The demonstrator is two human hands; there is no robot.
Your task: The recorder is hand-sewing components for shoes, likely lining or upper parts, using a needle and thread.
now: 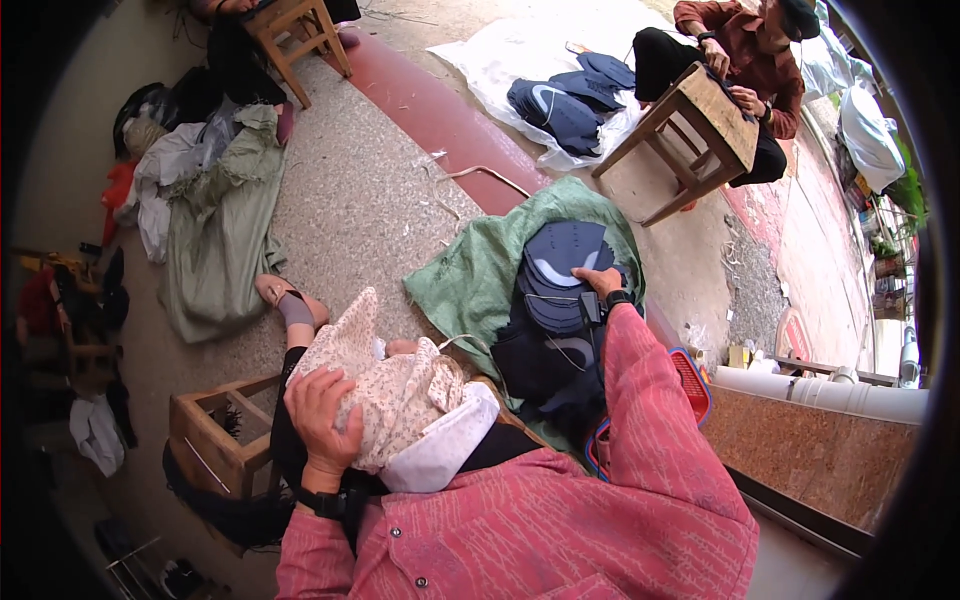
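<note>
My left hand lies with fingers apart on a floral cloth spread over my lap, beside a plain white patch of cloth. Reaching forward, my right hand is closed at the edge of a dark blue cut piece with a pale curved band. That piece tops a stack of similar dark blue pieces, tied with thin cord, lying on a green woven sack. Below the stack, more dark cloth pieces are heaped beside my right forearm. The undersides of my right fingers are hidden.
A wooden stool stands at my left, near a greenish sack. Ahead right, a person works at a wooden stool, beside dark blue pieces on white sheeting. A red-and-blue plastic item sits by my right arm.
</note>
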